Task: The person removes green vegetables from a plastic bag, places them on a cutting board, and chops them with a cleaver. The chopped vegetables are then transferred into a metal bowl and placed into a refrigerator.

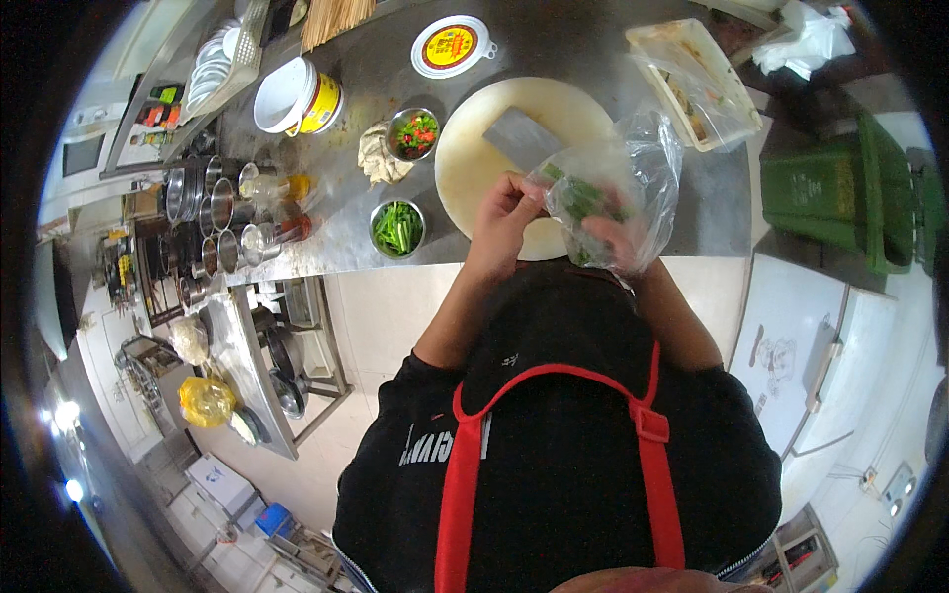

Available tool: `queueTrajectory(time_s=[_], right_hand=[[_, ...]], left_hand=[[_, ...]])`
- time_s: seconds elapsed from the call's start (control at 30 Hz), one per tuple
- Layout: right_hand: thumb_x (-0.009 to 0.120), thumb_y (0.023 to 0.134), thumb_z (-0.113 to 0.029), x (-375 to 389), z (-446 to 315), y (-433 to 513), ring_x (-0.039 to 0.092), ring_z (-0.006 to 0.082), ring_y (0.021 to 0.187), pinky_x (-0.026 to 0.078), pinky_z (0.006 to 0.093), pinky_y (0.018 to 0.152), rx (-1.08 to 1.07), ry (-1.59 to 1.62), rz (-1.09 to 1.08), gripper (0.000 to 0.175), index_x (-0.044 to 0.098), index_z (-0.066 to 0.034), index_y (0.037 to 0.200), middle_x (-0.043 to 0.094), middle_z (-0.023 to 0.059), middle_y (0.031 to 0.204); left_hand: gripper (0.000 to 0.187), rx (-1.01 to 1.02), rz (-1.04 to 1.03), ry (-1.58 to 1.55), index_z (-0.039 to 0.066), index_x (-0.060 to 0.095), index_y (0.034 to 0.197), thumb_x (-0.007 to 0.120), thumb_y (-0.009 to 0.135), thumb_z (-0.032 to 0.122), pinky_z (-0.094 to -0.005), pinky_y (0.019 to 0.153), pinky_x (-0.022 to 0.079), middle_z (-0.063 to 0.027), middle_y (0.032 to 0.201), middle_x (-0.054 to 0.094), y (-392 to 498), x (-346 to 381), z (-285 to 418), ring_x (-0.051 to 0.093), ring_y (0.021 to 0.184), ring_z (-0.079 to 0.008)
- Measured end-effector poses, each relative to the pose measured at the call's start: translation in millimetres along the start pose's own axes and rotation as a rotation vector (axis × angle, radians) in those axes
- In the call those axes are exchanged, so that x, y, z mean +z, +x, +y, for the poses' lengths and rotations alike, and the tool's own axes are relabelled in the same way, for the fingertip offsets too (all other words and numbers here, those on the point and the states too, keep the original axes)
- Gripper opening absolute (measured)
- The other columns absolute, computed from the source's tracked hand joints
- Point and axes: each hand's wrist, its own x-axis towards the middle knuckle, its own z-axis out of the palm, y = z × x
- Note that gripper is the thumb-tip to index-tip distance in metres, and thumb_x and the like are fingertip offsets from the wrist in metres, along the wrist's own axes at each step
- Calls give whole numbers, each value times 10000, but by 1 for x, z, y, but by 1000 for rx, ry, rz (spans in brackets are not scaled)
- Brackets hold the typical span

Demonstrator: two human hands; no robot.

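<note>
My left hand (pixel 506 215) pinches the edge of a clear plastic bag (pixel 652 159) over the near part of a round cutting board (pixel 463 159). Inside the bag, my right hand (pixel 615 237) is seen through the film, beside green vegetable pieces (pixel 582 199); whether its fingers grip them is unclear. A cleaver blade (pixel 523 138) lies flat on the board behind the bag, its handle hidden. Left of the board stand a metal bowl of chopped red and green peppers (pixel 415 136), touching a crumpled cloth (pixel 378 156), and a metal bowl of cut green vegetables (pixel 398 228).
A white tub (pixel 285 96) and its round lid (pixel 450 47) are on the steel counter (pixel 348 89). A plastic-covered tray (pixel 730 111) sits at the back right, near a green bin (pixel 823 193). Bottles (pixel 270 187) and metal containers (pixel 222 204) stand left.
</note>
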Motion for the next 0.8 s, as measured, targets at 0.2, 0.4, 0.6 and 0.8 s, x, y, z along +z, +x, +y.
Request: queueTrajectory(time_s=[0.2,0.4,0.6,0.8], right_hand=[[851,780,-167,0,-8,-27,623,223,1079,523,367,912,0,-410,309,600,559,-5,1279,651,122,1189],[818,818,-133,-44,-17,-76,611,209,1003,518,336,868,-35,-12,611,599,486,-42,1309,616,92,1166],[790,860,-153,-66,-30,-130,617,167,1045,517,317,892,-236,32,608,506,561,-53,1301,638,65,1143],[868,813,-234,-133,-28,-184,652,173,984,530,311,871,-213,-68,644,543,604,-41,1246,691,72,1097]], left_hand=[[285,-192,-131,-167,63,538,1241,549,963,-2,-345,856,539,-87,1129,674,20,17,-16,665,972,-209],[267,-420,-556,-48,6,631,1221,561,966,39,-321,911,512,-79,1131,685,45,71,-47,644,1026,-163],[222,-207,-778,134,-28,632,1195,620,975,-7,-246,838,503,-67,1063,692,36,141,-88,617,944,-92],[366,-284,-953,225,-11,548,1333,625,975,-3,-263,831,512,-68,1109,675,15,222,-138,610,945,-88]])
